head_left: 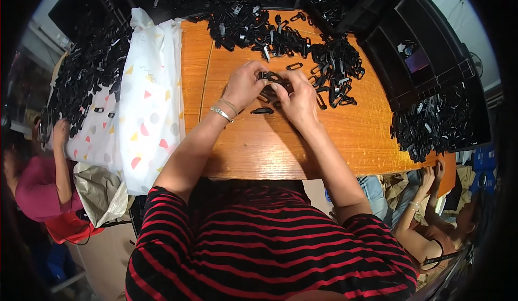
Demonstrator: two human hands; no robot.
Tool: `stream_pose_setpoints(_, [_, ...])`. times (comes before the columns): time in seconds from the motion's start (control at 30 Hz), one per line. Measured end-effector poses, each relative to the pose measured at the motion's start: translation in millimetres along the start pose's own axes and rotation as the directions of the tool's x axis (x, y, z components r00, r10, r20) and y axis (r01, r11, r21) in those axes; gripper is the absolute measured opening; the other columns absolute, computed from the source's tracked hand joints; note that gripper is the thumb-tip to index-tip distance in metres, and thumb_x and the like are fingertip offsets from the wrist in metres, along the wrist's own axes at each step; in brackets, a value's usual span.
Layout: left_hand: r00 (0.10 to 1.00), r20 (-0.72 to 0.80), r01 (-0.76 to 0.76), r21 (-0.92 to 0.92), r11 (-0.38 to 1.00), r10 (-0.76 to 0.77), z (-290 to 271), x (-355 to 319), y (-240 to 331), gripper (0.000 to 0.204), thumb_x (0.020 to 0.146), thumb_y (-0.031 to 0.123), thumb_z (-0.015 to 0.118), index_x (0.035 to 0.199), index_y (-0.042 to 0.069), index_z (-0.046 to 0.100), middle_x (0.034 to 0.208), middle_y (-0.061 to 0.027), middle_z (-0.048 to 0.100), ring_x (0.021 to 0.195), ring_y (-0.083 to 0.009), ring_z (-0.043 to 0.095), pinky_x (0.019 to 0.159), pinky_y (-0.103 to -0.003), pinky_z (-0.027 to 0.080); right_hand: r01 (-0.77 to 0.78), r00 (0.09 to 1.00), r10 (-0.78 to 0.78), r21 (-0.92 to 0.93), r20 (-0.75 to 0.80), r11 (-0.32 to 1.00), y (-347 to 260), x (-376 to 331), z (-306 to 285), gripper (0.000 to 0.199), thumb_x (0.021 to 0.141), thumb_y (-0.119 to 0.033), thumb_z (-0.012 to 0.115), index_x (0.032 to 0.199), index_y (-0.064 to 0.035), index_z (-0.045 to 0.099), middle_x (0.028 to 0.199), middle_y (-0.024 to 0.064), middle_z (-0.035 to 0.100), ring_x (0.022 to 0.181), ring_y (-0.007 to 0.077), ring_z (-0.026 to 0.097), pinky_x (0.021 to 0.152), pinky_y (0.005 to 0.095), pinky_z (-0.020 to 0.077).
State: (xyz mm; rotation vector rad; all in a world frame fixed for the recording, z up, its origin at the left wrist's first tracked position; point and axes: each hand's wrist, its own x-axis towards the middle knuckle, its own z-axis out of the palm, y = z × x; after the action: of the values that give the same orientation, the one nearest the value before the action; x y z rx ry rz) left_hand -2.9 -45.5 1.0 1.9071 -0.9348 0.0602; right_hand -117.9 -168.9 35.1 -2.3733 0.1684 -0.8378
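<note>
My left hand (244, 84) and my right hand (298, 97) meet over the wooden table, both closed on a small black plastic piece (273, 77) with an oval opening. The fingertips of both hands pinch it from either side. Its far details are too small to make out. More black parts show just under my fingers, partly hidden by the right hand. A separate black plastic piece (262, 110) lies on the wood a little nearer to me. Beyond my right hand, an oblong black frame piece (294, 66) rests on the table.
Heaps of black plastic parts (340, 63) spread over the table's (259, 155) far side. A black crate (377, 80) stands at right, with another pile (426, 123) beside it. A white patterned cloth (148, 112) covers the left. Co-workers sit on both sides, one with a bent arm (62, 161).
</note>
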Motion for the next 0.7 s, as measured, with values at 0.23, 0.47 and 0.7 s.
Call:
stream_pose_setpoints(0.23, [0.937, 0.156, 0.346, -0.555, 0.756, -0.313, -22, -21, -1, 0.020, 0.085, -0.001, 0.065, 0.104, -0.001, 0.060, 0.073, 0.0045, 0.056, 0.059, -0.0009, 0.047, 0.053, -0.015, 0.038, -0.128, 0.978, 0.142, -0.096, 0.151, 0.987, 28, -14, 17, 0.026, 0.078, -0.010, 0.074, 0.099, 0.0015, 0.065, 0.087, 0.0137, 0.064, 0.074, 0.0248, 0.064, 0.067, 0.0340, 0.0505])
stream_pose_setpoints(0.47, [0.939, 0.222, 0.338, -0.730, 0.594, -0.262, -22, -29, 18, 0.026, 0.085, -0.002, 0.065, 0.110, -0.004, 0.059, 0.089, -0.0016, 0.064, 0.076, -0.0042, 0.058, 0.064, -0.016, 0.048, -0.114, 0.990, 0.091, 0.230, 0.106, 0.966, -2, -4, 10, 0.024, 0.080, -0.003, 0.070, 0.103, 0.0014, 0.065, 0.087, 0.0113, 0.061, 0.070, 0.0181, 0.061, 0.063, 0.0287, 0.0494])
stream_pose_setpoints(0.7, [0.901, 0.197, 0.348, -0.861, 0.371, -0.388, -26, -51, 8, 0.029, 0.089, 0.007, 0.064, 0.117, -0.001, 0.058, 0.091, -0.0018, 0.065, 0.075, -0.0048, 0.058, 0.066, -0.019, 0.049, -0.021, 0.985, -0.026, 0.270, 0.171, 0.962, -22, -10, 16, 0.025, 0.079, -0.003, 0.070, 0.104, -0.0002, 0.065, 0.083, 0.0116, 0.059, 0.065, 0.0195, 0.060, 0.058, 0.0296, 0.0486])
